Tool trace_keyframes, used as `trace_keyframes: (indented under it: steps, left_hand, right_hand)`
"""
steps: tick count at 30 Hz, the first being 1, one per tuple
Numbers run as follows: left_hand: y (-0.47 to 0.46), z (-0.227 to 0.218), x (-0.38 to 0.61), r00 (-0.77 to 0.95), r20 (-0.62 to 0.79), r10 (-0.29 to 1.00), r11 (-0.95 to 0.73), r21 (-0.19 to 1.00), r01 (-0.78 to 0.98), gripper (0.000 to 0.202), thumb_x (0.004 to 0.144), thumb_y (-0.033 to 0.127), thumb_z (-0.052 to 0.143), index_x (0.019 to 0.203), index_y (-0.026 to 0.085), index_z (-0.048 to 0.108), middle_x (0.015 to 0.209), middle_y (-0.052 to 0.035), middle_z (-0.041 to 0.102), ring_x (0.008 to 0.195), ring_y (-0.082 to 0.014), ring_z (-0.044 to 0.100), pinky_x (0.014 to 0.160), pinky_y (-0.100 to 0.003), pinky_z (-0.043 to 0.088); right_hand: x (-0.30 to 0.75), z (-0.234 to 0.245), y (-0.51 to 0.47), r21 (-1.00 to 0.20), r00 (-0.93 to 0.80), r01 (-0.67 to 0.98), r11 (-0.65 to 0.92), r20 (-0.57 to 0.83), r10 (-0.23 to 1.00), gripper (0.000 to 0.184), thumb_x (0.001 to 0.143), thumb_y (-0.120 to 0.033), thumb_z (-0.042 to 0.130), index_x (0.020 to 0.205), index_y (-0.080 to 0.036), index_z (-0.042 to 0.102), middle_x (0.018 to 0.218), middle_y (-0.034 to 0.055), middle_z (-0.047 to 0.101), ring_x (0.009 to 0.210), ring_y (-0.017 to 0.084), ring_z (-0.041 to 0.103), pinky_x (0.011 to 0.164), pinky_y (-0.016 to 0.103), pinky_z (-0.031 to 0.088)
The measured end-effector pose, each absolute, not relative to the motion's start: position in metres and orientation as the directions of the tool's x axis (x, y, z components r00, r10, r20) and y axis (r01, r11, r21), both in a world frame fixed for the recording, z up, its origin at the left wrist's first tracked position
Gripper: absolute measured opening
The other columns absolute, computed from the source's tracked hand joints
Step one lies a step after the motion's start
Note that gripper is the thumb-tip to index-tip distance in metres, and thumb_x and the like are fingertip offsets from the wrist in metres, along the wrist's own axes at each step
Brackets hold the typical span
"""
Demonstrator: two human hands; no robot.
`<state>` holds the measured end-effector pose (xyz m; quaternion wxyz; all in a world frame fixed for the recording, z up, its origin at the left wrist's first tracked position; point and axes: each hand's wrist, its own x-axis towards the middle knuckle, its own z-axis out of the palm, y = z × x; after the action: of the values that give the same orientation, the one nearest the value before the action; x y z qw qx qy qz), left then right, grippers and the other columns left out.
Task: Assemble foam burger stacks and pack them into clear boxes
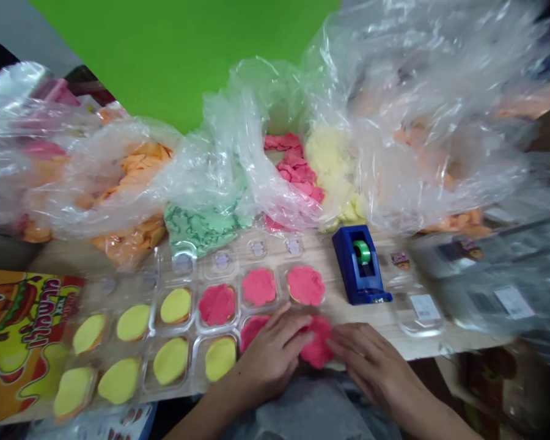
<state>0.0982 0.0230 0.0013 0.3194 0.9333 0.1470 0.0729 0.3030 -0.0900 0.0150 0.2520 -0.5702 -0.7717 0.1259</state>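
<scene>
My left hand [271, 353] and my right hand [369, 360] meet at the near edge of the table, both with fingertips pressed on a pink flat piece [318, 343] in the last cell of a clear plastic tray [153, 330]. The tray's cells hold yellow discs [171, 359] on the left and pink pieces [259, 286] on the right. Both hands have their fingers bent down onto the pink piece.
A blue tape dispenser [360, 264] with green tape stands right of the tray. Clear bags behind hold orange [140, 165], green [197, 226], pink [296, 168] and pale yellow [332, 162] pieces. A printed yellow card [13, 333] lies at left. More plastic packs [499, 287] are at right.
</scene>
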Motion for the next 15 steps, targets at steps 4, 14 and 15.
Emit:
trace_keyframes:
  steps: [4,14,15]
  left_hand:
    - [0.032,0.013,0.109,0.921,0.086,0.379,-0.784,0.558,0.271,0.036,0.08,0.007,0.044,0.109,0.019,0.06,0.114,-0.0072,0.066,0.11,-0.0219,0.057,0.107,-0.049,0.034]
    - [0.068,0.012,0.062,0.639,0.33,0.695,-0.698,0.522,0.49,0.041,0.081,0.006,0.045,0.113,0.027,0.057,0.108,-0.0048,0.067,0.102,-0.0181,0.062,0.089,-0.028,0.052]
    - [0.068,0.011,0.057,0.577,0.315,0.754,-0.639,0.556,0.532,0.038,0.083,0.008,0.045,0.112,0.029,0.058,0.107,-0.0039,0.067,0.101,-0.0177,0.062,0.089,-0.029,0.051]
  right_hand:
    - [0.336,0.059,-0.026,-0.407,-0.045,0.885,0.225,0.406,0.913,0.029,0.085,-0.011,0.047,0.108,-0.02,0.063,0.101,0.0132,0.065,0.092,0.022,0.063,0.075,0.034,0.053]
    - [0.399,0.065,0.243,-0.5,0.145,0.86,-0.1,0.053,0.988,0.024,0.09,-0.03,0.053,0.109,-0.016,0.058,0.111,0.006,0.061,0.092,0.019,0.061,0.079,0.038,0.052]
    - [0.398,0.06,0.26,-0.499,0.143,0.86,-0.108,0.033,0.989,0.025,0.09,-0.03,0.053,0.11,-0.016,0.058,0.112,0.0063,0.06,0.093,0.019,0.061,0.079,0.038,0.052]
